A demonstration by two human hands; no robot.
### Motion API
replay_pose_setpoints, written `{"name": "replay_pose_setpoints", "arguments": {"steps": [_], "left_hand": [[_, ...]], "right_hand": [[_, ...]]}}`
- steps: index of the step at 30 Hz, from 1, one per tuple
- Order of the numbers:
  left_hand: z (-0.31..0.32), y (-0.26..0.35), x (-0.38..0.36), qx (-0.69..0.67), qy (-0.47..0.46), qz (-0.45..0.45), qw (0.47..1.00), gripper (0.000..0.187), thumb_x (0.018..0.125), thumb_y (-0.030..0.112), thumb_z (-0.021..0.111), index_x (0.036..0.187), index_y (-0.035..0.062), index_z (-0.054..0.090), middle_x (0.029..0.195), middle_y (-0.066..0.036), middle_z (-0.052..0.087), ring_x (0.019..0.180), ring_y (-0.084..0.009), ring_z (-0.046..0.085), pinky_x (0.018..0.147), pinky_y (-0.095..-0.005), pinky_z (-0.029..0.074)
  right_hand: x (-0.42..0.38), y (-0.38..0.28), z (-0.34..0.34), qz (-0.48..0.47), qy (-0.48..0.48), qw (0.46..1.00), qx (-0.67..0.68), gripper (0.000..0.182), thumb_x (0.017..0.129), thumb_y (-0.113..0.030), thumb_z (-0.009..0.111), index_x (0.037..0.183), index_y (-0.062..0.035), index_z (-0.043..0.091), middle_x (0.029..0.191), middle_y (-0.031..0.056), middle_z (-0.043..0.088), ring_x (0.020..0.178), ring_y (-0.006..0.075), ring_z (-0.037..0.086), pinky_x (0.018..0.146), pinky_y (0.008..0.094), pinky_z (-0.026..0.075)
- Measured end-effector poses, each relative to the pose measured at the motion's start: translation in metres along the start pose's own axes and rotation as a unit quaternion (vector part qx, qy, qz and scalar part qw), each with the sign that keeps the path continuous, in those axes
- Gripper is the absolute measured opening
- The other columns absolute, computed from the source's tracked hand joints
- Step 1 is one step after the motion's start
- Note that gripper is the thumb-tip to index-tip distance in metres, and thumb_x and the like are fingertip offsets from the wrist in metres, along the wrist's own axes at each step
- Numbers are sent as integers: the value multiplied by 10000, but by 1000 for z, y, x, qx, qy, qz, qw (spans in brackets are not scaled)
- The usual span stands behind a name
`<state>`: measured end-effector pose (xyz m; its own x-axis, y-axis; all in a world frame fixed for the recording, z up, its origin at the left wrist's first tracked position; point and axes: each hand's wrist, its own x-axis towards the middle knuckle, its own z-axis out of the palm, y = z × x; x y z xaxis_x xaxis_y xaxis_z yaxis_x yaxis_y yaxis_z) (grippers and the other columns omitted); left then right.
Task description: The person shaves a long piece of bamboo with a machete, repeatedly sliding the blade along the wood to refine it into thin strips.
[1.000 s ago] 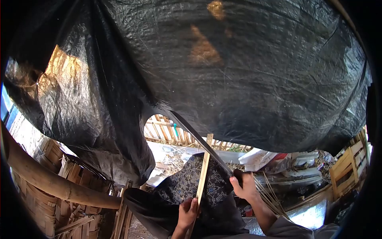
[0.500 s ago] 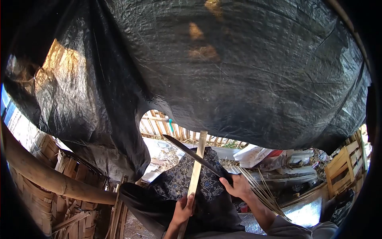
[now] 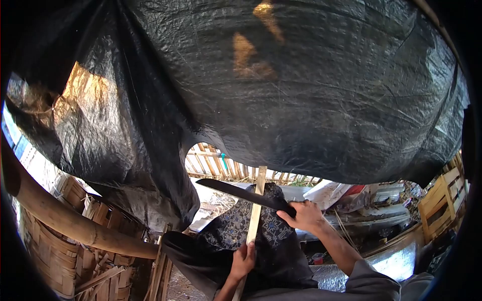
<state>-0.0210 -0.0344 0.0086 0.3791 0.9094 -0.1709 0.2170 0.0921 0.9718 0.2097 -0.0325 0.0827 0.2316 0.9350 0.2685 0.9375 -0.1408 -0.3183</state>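
Note:
My left hand (image 3: 244,259) is wrapped round the lower part of a pale, flat bamboo strip (image 3: 254,223), which stands up over my lap. In my right hand (image 3: 307,217) is the handle of a machete, its long dark blade (image 3: 226,188) pointing left. The blade crosses the strip a little below the upper end and overlaps it in this view. Behind the strip, a dark cloth with a floral pattern (image 3: 226,226) covers part of my legs.
A black tarp (image 3: 321,100) hangs low in front of me. At left, a thick bamboo pole (image 3: 75,220) runs past woven bamboo baskets (image 3: 52,263). A wooden crate (image 3: 437,203) stands at right, and a small red cup (image 3: 317,258) sits below my right forearm.
The machete has moved up along the strip, and its blade now lies flatter. My right hand has risen slightly. The whole view has shifted a little to the left.

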Motion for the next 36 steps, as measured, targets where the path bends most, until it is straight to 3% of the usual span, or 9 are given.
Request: {"name": "replay_pose_setpoints", "arguments": {"steps": [1,2,13,16,22,28,31,34,36], "left_hand": [[2,-4,-3,95,43,74,992,459,944,400,412,733,1,490,490,-67,471,432,-133,521,405,-302,379],[1,-7,-4,62,24,59,996,386,949,380,412,778,41,476,497,16,404,415,-53,418,376,-230,338],[-6,3,-9,24,11,7,1000,423,948,414,397,736,50,440,535,23,422,435,-48,407,379,-227,304],[-8,3,-6,65,25,19,997,401,952,332,407,810,-29,504,494,-124,454,447,-146,498,428,-327,364],[-8,15,1,133,55,46,989,411,951,314,398,779,-43,510,513,-170,470,447,-279,518,447,-364,375],[-14,17,9,152,76,51,984,436,949,339,392,775,-40,517,527,-189,478,472,-336,532,460,-387,384],[-14,6,12,130,76,59,987,457,949,361,388,777,-43,517,525,-176,485,455,-293,519,455,-384,376],[-14,-2,12,-41,14,-46,998,503,943,448,375,704,18,480,500,-26,433,426,-111,444,393,-298,333],[-11,6,10,-76,0,-64,995,504,938,469,375,690,39,466,504,-4,415,416,-93,424,376,-277,319]], "right_hand": [[0,1,5,23,-3,1000,-5,613,707,-669,562,818,-80,691,680,195,626,701,384,626,682,472,493],[2,7,13,40,-16,999,7,658,694,-703,545,838,-79,693,717,206,631,749,380,625,734,476,480],[30,1,-7,15,-93,996,-9,707,721,-730,479,930,-87,686,830,240,631,847,396,616,792,472,470],[36,7,0,11,-106,994,16,676,737,-707,484,899,-85,692,811,211,642,836,368,626,782,465,478],[58,15,18,-7,-45,999,12,564,756,-593,567,774,-43,691,604,146,617,634,320,637,601,416,512],[69,9,17,22,-81,996,25,725,746,-728,441,834,-53,692,774,204,643,802,337,639,694,447,508],[67,-4,3,29,-87,996,-7,730,744,-737,436,875,-66,691,788,206,644,809,346,634,716,464,497],[58,-12,-6,-26,-13,998,-53,615,746,-686,498,896,-122,690,751,205,626,729,372,615,698,472,484],[50,-21,-20,-43,-60,995,-61,627,738,-699,492,876,-121,691,713,197,622,698,361,620,670,462,489]]}}
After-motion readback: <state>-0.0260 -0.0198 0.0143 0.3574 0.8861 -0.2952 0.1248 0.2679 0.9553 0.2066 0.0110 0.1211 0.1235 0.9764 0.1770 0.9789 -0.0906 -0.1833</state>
